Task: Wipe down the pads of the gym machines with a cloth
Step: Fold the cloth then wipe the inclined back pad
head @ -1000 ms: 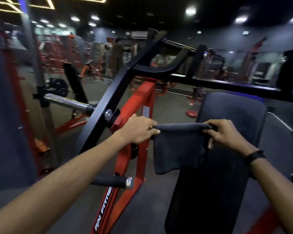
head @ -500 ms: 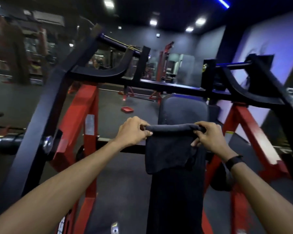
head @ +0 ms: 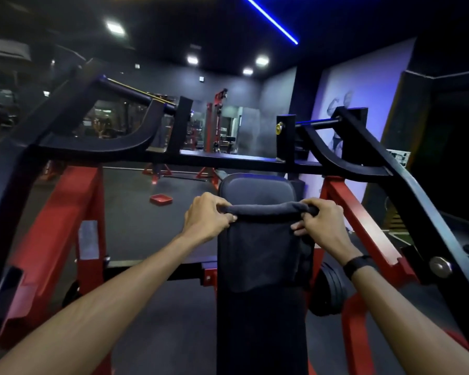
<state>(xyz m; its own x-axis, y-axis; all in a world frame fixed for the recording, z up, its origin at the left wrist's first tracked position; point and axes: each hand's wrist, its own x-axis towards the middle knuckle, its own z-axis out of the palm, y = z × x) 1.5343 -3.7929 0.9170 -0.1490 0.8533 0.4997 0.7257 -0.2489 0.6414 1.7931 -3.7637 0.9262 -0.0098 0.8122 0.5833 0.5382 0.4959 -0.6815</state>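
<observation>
Since half a second ago, both hands have carried the dark cloth [head: 260,247] up to frame centre, directly before the black back pad [head: 256,189]. Left hand [head: 207,216] and right hand [head: 324,223] each curl fingers tightly round the cloth's rolled top edge; the cloth hangs below.

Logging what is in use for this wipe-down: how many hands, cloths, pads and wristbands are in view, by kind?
Hands: 2, the left hand and the right hand, each gripping an upper corner of the cloth
Cloth: 1, dark, hanging in front of the pad
Pad: 1, black
Wristband: 1, black, on the right wrist
Total: 5
</observation>
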